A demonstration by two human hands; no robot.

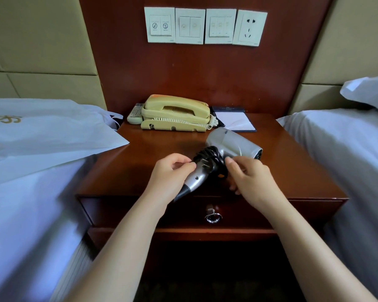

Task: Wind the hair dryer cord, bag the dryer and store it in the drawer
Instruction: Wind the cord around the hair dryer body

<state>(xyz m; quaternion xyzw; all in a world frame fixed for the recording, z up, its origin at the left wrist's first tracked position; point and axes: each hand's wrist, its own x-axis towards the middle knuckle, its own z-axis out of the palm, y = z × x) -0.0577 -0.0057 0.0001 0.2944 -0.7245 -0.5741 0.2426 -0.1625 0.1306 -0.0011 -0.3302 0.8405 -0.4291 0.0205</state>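
From the head view, the silver hair dryer (234, 144) sits low over the front half of the nightstand (153, 147), barrel pointing to the nightstand's right side and handle slanting toward its front edge. The black cord (207, 154) is wrapped in loops round the handle. The left hand (170, 173) has its fingers curled round the handle, and its thumb and fingertips pinch near the plug. The right hand (251, 177) grips the coils with bent fingers. The drawer (271, 211) in the nightstand's front is closed, and a ring pull (213, 217) hangs at its middle. A white bag (42, 136) lies on the bed left of the nightstand, one corner overlapping its left edge. A telephone (176, 112) and notepad (236, 120) stand at the nightstand's back.
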